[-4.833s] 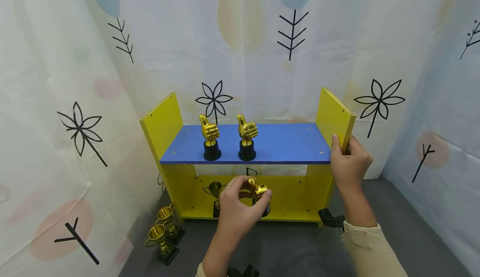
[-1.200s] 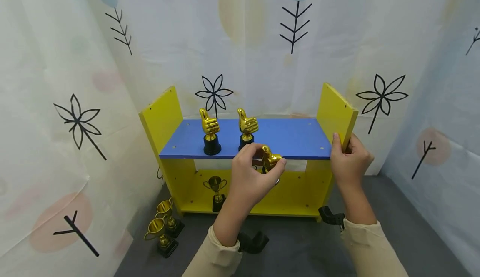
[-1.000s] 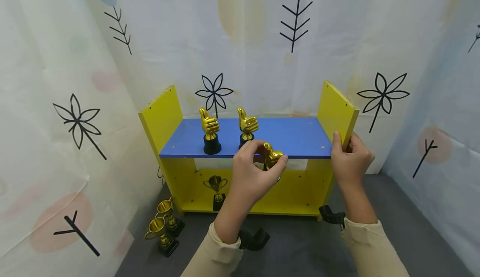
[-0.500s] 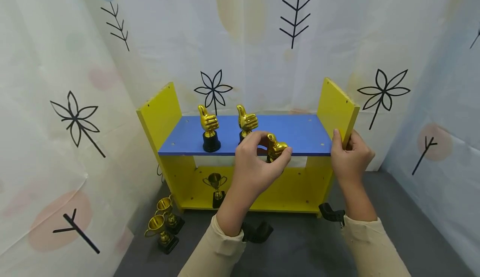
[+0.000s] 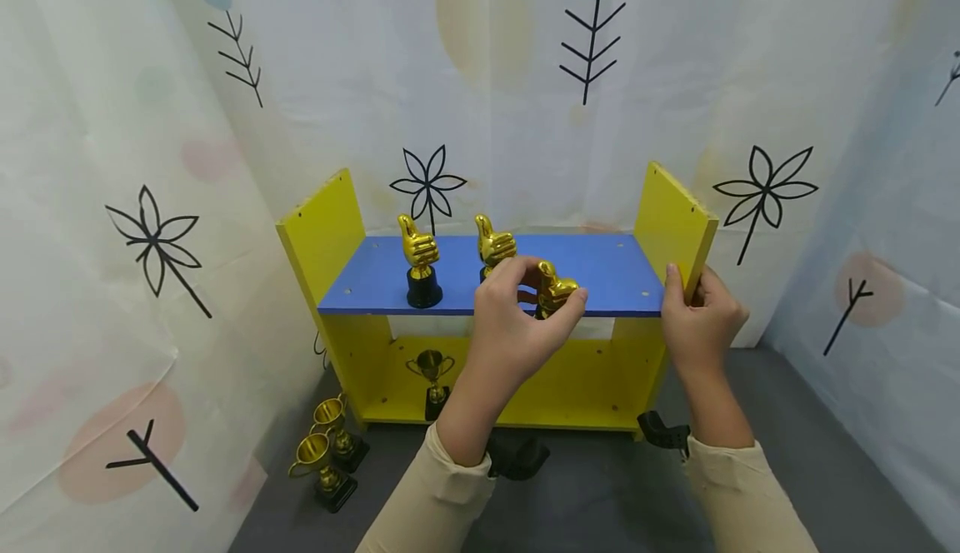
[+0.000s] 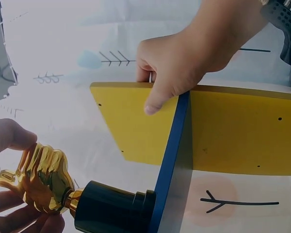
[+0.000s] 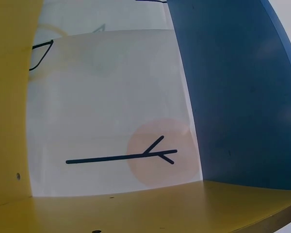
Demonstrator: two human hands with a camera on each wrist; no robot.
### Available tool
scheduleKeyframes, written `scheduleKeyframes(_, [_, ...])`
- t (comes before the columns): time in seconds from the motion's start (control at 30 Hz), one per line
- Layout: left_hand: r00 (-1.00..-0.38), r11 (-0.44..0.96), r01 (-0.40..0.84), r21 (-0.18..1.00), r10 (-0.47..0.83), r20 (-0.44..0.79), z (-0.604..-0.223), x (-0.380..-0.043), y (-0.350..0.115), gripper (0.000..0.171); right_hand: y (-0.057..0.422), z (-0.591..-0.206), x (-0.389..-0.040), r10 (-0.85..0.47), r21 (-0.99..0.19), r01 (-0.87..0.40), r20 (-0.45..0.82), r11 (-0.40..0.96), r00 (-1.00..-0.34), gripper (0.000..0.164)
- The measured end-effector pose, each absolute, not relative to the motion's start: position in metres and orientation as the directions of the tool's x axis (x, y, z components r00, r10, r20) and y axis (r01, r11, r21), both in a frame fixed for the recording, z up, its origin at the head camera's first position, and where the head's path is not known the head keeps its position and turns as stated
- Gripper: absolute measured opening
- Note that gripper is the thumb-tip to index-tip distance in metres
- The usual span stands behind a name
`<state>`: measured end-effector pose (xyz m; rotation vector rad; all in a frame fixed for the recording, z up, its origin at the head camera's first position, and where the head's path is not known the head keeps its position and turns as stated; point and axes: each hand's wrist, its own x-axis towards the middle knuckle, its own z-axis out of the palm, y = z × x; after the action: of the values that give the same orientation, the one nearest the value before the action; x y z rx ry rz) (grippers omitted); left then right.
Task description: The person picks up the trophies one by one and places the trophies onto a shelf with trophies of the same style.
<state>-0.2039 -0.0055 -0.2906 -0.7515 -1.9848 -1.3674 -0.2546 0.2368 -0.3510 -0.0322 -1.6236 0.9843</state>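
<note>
Our left hand [image 5: 517, 316] holds the mid-frame trophy [image 5: 556, 290], right hand [image 5: 702, 324] the yellow panel [image 5: 671, 224]; set overhanging the shelf [image 5: 600, 268], the trophy could topple.

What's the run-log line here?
left hand: grips thumbs-up trophy at front of blue shelf | right hand: grips yellow side panel | shelf: two more trophies
</note>
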Motion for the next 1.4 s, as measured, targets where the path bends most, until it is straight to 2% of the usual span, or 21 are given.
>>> scheduleKeyframes(0.33, [-0.632, 0.327, 0.750, 0.574, 0.100, 0.769, -0.289, -0.208, -0.003, 0.029, 0.241, -0.355, -0.253, 0.480, -0.589, -0.466, 0.808, 0.660, -0.341, 0.032])
scheduleKeyframes(0.57, [-0.631, 0.326, 0.752, 0.573, 0.105, 0.768, -0.292, -0.213, 0.000, 0.030, 0.237, -0.353, -0.252, 0.514, -0.611, -0.468, 0.791, 0.638, -0.332, 0.026])
scheduleKeyframes(0.87, [-0.632, 0.308, 0.751, 0.584, 0.081, 0.771, -0.294, -0.220, 0.003, 0.038, 0.240, -0.355, -0.255, 0.508, -0.606, -0.471, 0.795, 0.641, -0.333, 0.028])
scheduleKeyframes(1.4, [-0.517, 0.255, 0.830, 0.497, 0.016, 0.856, -0.312, -0.239, 0.014, 0.048, 0.237, -0.354, -0.256, 0.518, -0.611, -0.462, 0.791, 0.643, -0.325, 0.025])
